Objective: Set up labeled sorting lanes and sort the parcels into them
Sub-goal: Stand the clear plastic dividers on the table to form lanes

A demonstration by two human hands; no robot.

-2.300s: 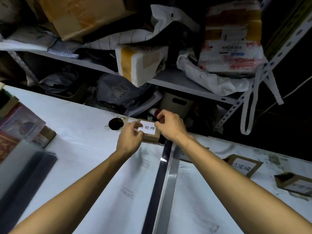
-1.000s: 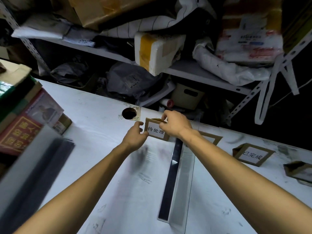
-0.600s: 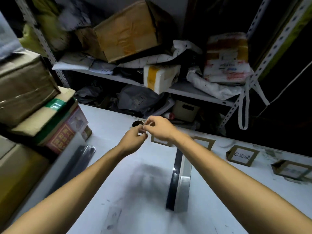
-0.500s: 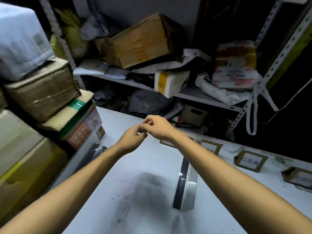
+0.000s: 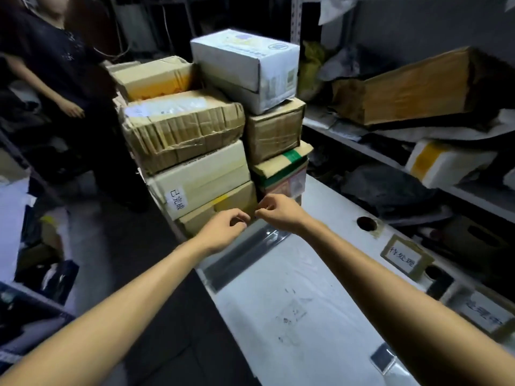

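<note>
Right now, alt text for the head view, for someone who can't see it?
The left hand and right hand, fingers curled, almost touch before a stack of taped cardboard parcels at the white table. A cardboard-framed label reading 待处理 lies on it further right.

— What colour is the box just past the left hand?
— It's a cream carton with a white sticker in black characters. Above it is a brown parcel, glossy with clear tape.
— And beyond the right hand?
— A tan box banded in green tape, with red print below. The top carton is white.
— Further right of that hand?
— A brown-framed white label card with black characters, on the white table.
</note>
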